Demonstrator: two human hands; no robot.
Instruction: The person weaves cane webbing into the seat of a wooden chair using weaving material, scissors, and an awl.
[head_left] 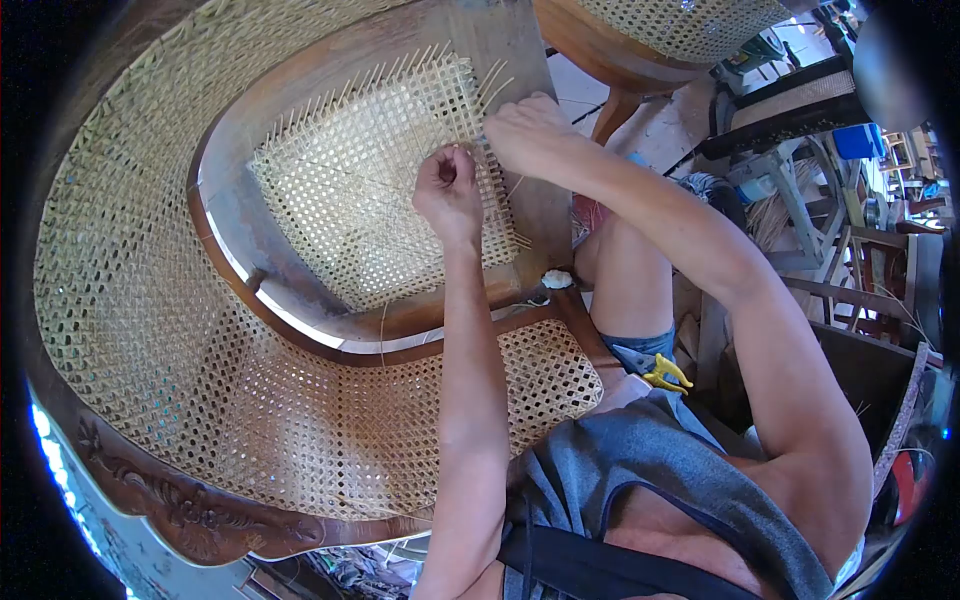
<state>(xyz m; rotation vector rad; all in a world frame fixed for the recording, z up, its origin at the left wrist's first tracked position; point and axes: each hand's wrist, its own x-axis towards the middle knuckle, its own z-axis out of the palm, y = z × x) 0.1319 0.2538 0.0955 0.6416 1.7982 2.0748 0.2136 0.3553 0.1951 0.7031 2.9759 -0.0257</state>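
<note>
Fingers in loose ring with thumb on left hand (450,195), over caned seat panel (370,200) in head view; cannot tell whether pinching strand. On right hand (530,130), at panel's right edge, fingers bent down, close together; tips hidden, grip impossible to tell. Around panel, left of centre, wooden seat frame (225,180); along far edge, row of loose cane ends (380,76) jutting outward. To left and near, caned chair back (190,350). Near right, yellow-handled pliers (662,371) beside denim shorts (655,345). Far right, second caned chair (650,45).
</note>
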